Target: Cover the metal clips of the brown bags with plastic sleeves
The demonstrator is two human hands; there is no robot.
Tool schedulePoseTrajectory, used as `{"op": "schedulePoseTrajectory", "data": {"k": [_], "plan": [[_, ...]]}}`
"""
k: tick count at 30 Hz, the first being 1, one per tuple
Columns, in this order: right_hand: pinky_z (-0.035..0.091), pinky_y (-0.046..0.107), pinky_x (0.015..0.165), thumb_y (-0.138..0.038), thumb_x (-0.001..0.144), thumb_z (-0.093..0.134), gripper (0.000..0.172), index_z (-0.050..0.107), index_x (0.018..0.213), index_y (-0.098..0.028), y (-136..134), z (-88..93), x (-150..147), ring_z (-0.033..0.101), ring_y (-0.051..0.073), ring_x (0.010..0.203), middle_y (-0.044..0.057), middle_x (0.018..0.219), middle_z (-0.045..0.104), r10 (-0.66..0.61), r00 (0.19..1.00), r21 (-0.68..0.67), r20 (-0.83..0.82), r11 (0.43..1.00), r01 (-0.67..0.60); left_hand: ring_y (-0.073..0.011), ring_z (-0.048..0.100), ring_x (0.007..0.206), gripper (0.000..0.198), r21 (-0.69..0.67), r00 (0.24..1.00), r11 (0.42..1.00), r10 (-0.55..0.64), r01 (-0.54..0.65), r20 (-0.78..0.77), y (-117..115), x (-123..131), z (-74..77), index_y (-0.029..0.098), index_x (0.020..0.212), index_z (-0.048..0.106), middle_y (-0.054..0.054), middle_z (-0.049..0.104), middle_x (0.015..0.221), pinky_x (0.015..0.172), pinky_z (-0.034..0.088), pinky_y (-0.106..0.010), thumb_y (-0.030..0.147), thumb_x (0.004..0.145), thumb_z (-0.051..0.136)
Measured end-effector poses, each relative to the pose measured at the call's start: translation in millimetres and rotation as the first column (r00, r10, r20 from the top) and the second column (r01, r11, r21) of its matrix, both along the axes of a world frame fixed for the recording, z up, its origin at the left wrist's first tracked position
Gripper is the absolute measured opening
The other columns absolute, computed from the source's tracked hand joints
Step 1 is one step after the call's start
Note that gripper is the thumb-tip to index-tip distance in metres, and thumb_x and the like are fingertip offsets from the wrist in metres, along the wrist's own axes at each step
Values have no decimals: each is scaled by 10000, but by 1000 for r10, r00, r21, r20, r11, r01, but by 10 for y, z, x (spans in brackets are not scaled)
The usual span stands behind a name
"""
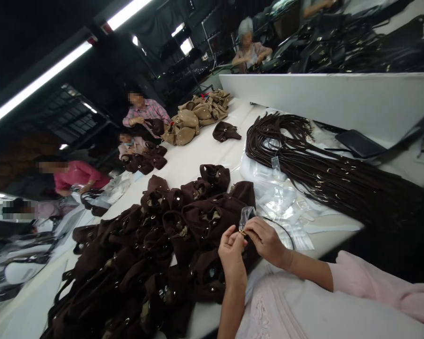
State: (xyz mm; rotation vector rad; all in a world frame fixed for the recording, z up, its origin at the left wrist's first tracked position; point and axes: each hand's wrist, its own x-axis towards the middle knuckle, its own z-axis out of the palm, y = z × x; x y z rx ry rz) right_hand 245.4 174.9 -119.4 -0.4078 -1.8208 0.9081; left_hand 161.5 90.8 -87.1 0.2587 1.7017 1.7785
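My left hand [232, 246] and my right hand [267, 241] meet close in front of my body. The fingertips of both pinch a small gold-coloured metal piece [242, 232], whose exact kind is too small to make out. Clear plastic wrapping [246, 214] rises just beyond my fingers. From near my right hand, a thin dark strap [286, 231] curves out over the table. Left of my hands lies a large heap of dark brown bags [201, 212] with shiny metal fittings, some of them gaping.
A bundle of dark brown straps [304, 157] lies at the right, with clear plastic bags [279, 202] beside it. Tan bags [187, 123] are piled at the far end. A white partition [321, 99] borders the table [183, 160]. Several people work around it.
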Motion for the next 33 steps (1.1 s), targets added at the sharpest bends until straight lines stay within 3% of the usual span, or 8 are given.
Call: {"op": "schedulePoseTrajectory", "data": {"k": [3,10,16,23,25,28,30,33], "plan": [[491,329,758,-118,970,474,116,556,936,-193,-46,-78,14,549,180,860,52,886,578,-23,999,-21,-24,1000,23,-49,552,610,510,64,988,997,-39,30,147,-26,4,-34,106,1063,664,-13,649,772,639,458,-171,288,624,847],[506,290,741,-169,919,569,65,584,975,-196,-91,-123,31,594,157,815,37,901,620,4,1000,-257,-22,966,-10,-61,587,669,413,52,999,998,28,-30,31,-40,34,-43,124,998,703,-50,682,870,672,487,-176,307,653,835],[495,269,694,-164,886,585,46,627,884,-183,-56,-80,26,605,149,761,29,844,641,-14,1000,-318,-21,948,7,-67,607,661,418,65,999,997,30,-32,36,-12,47,-50,127,956,697,-41,695,823,685,508,-184,321,621,855],[482,240,628,-206,815,633,63,654,772,-165,-41,-3,69,601,141,678,9,732,657,136,991,-650,-14,752,-112,-131,654,683,366,-42,984,998,41,-49,-173,-27,71,-86,111,952,677,-73,707,852,688,552,-258,348,695,786],[460,236,616,-192,816,618,61,648,769,-167,-86,8,87,579,132,670,4,726,642,142,990,-612,-2,783,-114,-170,676,747,280,-101,919,994,-12,-30,-394,-44,63,-84,131,941,687,-86,715,888,732,562,-301,336,753,726],[431,241,607,-158,822,584,72,626,765,-171,-158,23,109,540,121,656,0,729,601,136,991,-459,4,881,-119,-188,679,832,154,-172,624,985,-145,17,-768,-70,45,-89,160,919,709,-87,716,900,800,545,-310,247,842,608],[425,242,603,-144,822,570,78,614,764,-172,-173,39,116,527,117,650,-2,729,582,129,992,-414,6,903,-114,-171,673,828,159,-196,441,979,-200,55,-875,-74,51,-95,162,919,707,-79,711,886,794,533,-280,188,873,557],[435,239,600,-163,826,578,39,604,800,-178,-130,69,122,533,119,658,-5,738,581,88,996,-456,6,887,-76,-141,668,811,144,-223,343,973,-231,62,-910,-57,90,-104,155,940,687,-65,704,880,765,522,-233,156,892,551]]}}
